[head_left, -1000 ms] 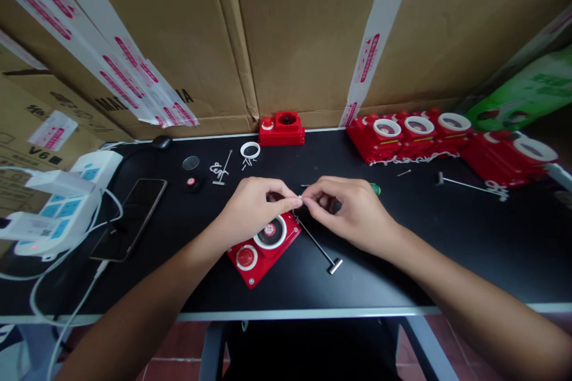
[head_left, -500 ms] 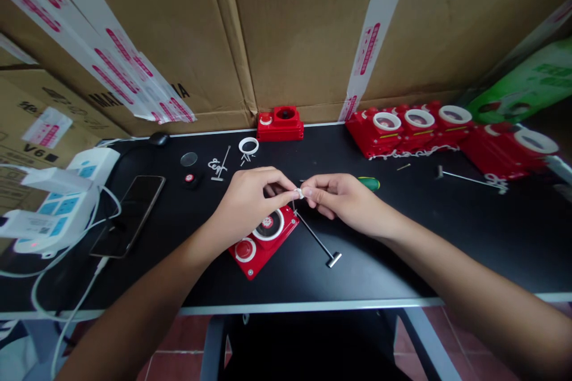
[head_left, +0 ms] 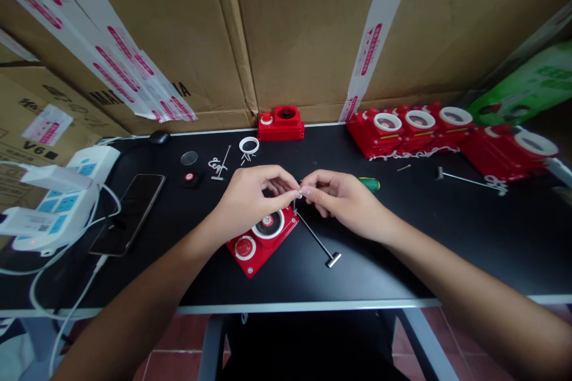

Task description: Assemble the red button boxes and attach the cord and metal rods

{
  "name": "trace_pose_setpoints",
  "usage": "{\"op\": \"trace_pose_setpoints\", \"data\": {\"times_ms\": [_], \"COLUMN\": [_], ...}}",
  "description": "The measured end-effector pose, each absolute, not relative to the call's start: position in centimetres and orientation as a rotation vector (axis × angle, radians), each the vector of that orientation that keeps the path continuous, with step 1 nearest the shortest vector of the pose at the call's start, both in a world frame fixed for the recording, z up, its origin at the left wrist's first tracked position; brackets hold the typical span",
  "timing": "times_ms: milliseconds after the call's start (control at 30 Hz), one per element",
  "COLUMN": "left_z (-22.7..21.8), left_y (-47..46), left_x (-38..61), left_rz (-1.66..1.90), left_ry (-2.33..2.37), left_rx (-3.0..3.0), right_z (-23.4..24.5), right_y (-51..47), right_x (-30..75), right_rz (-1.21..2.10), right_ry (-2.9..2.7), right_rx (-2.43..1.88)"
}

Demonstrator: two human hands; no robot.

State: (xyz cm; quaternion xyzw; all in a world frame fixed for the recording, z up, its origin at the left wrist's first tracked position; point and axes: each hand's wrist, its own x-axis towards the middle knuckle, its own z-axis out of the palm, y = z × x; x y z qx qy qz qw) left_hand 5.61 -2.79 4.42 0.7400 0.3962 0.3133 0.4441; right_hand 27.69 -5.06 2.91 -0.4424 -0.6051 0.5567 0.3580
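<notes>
Far left: white power strip (head_left: 58,202) at the table edge, plugs in it, white cables (head_left: 67,286) trailing off the near side. Phone (head_left: 129,213) lay face up just right of it, screen dark. Mouse (head_left: 159,137) sat at the far edge, against the cardboard boxes (head_left: 304,30).

Loose bits on the black table (head_left: 447,250), far of the hands: clear disc (head_left: 189,158), small black piece with a red dot (head_left: 190,178), white clips with a short pin (head_left: 218,164), white ring (head_left: 249,145). One red housing (head_left: 281,123) stood alone at the far edge.

Left hand (head_left: 250,196) was above the red unit (head_left: 261,238), thumb and forefinger pinched tight on a small white part (head_left: 300,193). The red unit lay flat and skewed on the table, white-rimmed dial and red button facing up, its far end hidden under that hand.

The small white part sat mid-table, held off the surface, right where both sets of fingertips met. Too small to tell its shape.

Right hand (head_left: 344,199) pinched the same part from the other side, thumb and forefinger closed on it, other fingers curled. Below the pinch a metal rod (head_left: 317,241) ran from the red unit's right corner toward the near right, its flat head resting on the table.

Green-handled screwdriver (head_left: 369,183) lay just behind the right hand. Further right: row of red units (head_left: 415,128) along the far edge, second rod (head_left: 469,181) near of them, green bag (head_left: 527,89) far right.
</notes>
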Motion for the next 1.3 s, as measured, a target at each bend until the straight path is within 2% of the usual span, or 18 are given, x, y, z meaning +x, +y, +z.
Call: {"op": "trace_pose_setpoints", "data": {"times_ms": [200,533,967,1300], "left_z": [4.4,4.9,4.6,4.5], "left_y": [-2.5,-2.5,-2.4,-2.6], "left_x": [5.7,6.1,5.9,5.9], "left_rz": [0.749,0.704,0.735,0.679], "left_ry": [0.95,0.96,0.943,1.017], "left_rx": [1.583,1.399,1.576,1.66], "right_z": [3.3,3.2,2.3,2.3], "right_y": [-5.8,-5.9,-5.5,-5.7], "right_x": [27.9,27.9,27.0,26.7], "right_rz": [1.122,1.076,1.322,1.367], "right_ry": [-1.758,-1.785,-1.414,-1.363], "right_rx": [-1.095,-1.083,-1.034,-1.01]}}
